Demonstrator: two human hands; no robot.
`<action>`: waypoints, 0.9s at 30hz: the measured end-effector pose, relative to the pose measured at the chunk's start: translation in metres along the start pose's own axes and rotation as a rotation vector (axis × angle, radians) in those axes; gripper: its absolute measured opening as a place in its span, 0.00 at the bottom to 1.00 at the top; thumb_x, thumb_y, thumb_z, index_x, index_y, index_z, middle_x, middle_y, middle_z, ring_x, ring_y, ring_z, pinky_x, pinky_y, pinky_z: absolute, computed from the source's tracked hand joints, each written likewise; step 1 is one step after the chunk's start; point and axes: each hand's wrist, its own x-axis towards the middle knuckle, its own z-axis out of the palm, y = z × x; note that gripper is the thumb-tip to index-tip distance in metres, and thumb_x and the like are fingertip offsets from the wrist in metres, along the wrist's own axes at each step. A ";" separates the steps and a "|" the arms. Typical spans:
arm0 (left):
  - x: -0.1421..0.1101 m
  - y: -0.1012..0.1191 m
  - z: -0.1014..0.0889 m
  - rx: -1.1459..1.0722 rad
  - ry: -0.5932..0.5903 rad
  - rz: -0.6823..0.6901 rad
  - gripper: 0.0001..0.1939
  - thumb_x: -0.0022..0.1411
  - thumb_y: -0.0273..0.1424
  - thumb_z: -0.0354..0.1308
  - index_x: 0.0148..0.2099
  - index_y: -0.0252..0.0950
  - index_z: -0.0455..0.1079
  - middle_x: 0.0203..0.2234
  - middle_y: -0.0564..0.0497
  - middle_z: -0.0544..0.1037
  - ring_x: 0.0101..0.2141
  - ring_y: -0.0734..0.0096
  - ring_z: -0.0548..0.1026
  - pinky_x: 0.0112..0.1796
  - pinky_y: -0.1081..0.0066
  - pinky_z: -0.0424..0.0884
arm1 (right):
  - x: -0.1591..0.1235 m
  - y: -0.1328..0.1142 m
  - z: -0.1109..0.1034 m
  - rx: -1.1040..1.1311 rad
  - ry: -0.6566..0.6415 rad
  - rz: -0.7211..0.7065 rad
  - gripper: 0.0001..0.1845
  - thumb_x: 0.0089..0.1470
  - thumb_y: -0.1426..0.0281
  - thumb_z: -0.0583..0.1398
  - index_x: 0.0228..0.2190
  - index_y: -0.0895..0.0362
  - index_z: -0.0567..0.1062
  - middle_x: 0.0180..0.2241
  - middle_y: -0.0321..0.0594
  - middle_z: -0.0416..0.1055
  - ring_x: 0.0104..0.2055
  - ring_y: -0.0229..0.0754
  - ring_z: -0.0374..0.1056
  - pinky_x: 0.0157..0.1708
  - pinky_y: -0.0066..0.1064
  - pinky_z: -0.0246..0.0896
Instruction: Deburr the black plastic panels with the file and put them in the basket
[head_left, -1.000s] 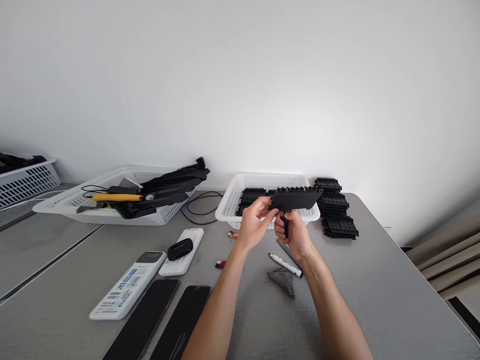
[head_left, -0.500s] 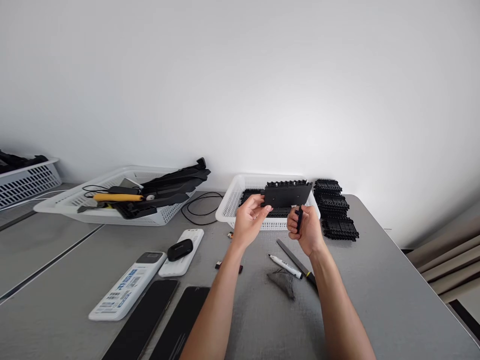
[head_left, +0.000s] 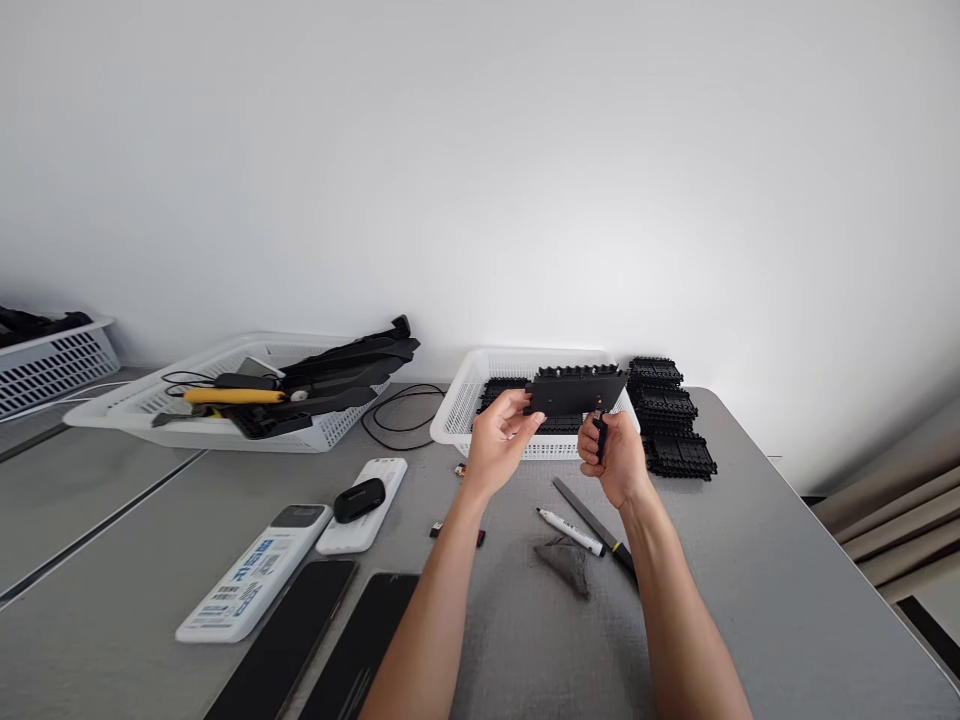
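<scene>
My left hand (head_left: 501, 440) pinches the left end of a flat black plastic plate (head_left: 574, 394) between thumb and fingers. The plate is raised in front of a white basket, its smooth face toward me and a toothed edge on top. My right hand (head_left: 616, 455) is wrapped around a small dark lighter (head_left: 601, 436), thumb at its top. The lighter's tip is close under the right part of the plate, with a small orange spot there. Whether they touch, I cannot tell. Similar black parts lie in the white basket (head_left: 450, 415) behind.
Stacked black toothed plates (head_left: 679, 455) stand right of the basket. Nearer lie a marker (head_left: 570, 531), a file (head_left: 592, 518) and a dark scrap (head_left: 566, 567). Leftward are a power bank (head_left: 259, 575), dark phones (head_left: 281, 640) and a basket (head_left: 337, 432) of black parts.
My right hand has shifted slightly right, and the lighter's tip now shows a small orange spot beneath the plate. The left hand keeps its hold with the plate slightly tilted.
</scene>
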 end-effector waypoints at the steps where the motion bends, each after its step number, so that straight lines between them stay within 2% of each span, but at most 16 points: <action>1: 0.000 0.001 0.000 0.001 0.003 -0.003 0.17 0.58 0.41 0.63 0.45 0.36 0.69 0.42 0.44 0.79 0.41 0.63 0.79 0.47 0.63 0.75 | -0.001 -0.001 0.001 -0.008 -0.007 0.001 0.14 0.45 0.57 0.54 0.22 0.54 0.57 0.20 0.29 0.47 0.20 0.32 0.38 0.16 0.24 0.28; 5: 0.001 0.002 -0.001 -0.034 0.050 -0.002 0.20 0.56 0.42 0.64 0.46 0.35 0.69 0.41 0.44 0.79 0.42 0.61 0.79 0.47 0.61 0.76 | -0.009 -0.007 0.005 -0.086 -0.077 -0.003 0.18 0.50 0.52 0.53 0.26 0.54 0.61 0.22 0.30 0.51 0.21 0.33 0.43 0.17 0.24 0.33; 9: 0.004 -0.001 -0.004 -0.094 0.112 -0.005 0.22 0.55 0.42 0.65 0.47 0.35 0.68 0.41 0.44 0.80 0.40 0.63 0.80 0.48 0.59 0.76 | -0.018 -0.009 -0.003 -0.285 -0.047 -0.130 0.19 0.53 0.50 0.56 0.37 0.52 0.63 0.26 0.30 0.58 0.23 0.34 0.50 0.20 0.24 0.40; 11: 0.005 -0.003 -0.006 -0.126 0.129 -0.006 0.23 0.54 0.42 0.66 0.47 0.35 0.67 0.41 0.45 0.80 0.40 0.63 0.80 0.49 0.59 0.76 | -0.022 -0.002 -0.017 -0.490 0.012 -0.199 0.18 0.54 0.53 0.58 0.39 0.50 0.62 0.26 0.29 0.60 0.24 0.35 0.53 0.22 0.25 0.46; 13: 0.006 -0.005 -0.008 -0.135 0.134 -0.002 0.23 0.54 0.42 0.66 0.47 0.36 0.67 0.40 0.46 0.80 0.40 0.64 0.80 0.48 0.60 0.76 | -0.025 0.012 -0.037 -0.786 0.081 -0.234 0.14 0.56 0.56 0.57 0.39 0.52 0.65 0.25 0.30 0.63 0.25 0.37 0.56 0.26 0.27 0.50; 17: 0.004 -0.003 -0.010 -0.060 0.121 0.040 0.21 0.54 0.43 0.65 0.44 0.36 0.69 0.41 0.45 0.80 0.42 0.62 0.79 0.47 0.62 0.75 | -0.029 0.055 -0.079 -1.291 0.359 -0.127 0.06 0.57 0.66 0.56 0.36 0.55 0.70 0.31 0.41 0.72 0.34 0.45 0.66 0.32 0.32 0.54; 20: 0.002 0.002 -0.010 0.002 0.112 0.077 0.19 0.55 0.43 0.64 0.42 0.36 0.69 0.40 0.44 0.80 0.43 0.61 0.79 0.47 0.63 0.74 | -0.029 0.082 -0.098 -1.534 0.476 0.007 0.08 0.57 0.71 0.56 0.38 0.57 0.72 0.41 0.50 0.74 0.45 0.51 0.68 0.40 0.35 0.56; 23: -0.002 0.003 -0.009 0.040 0.105 0.103 0.18 0.56 0.42 0.63 0.42 0.36 0.69 0.39 0.44 0.81 0.43 0.60 0.79 0.48 0.62 0.73 | -0.029 0.094 -0.104 -1.571 0.539 0.033 0.10 0.55 0.72 0.57 0.40 0.58 0.73 0.45 0.53 0.73 0.51 0.56 0.65 0.46 0.39 0.55; 27: -0.010 0.002 -0.008 0.043 0.127 0.136 0.15 0.55 0.39 0.63 0.41 0.36 0.69 0.42 0.43 0.80 0.46 0.58 0.78 0.50 0.59 0.71 | -0.030 0.088 -0.103 -1.570 0.570 0.002 0.12 0.54 0.71 0.58 0.41 0.59 0.74 0.48 0.55 0.71 0.54 0.60 0.62 0.51 0.45 0.53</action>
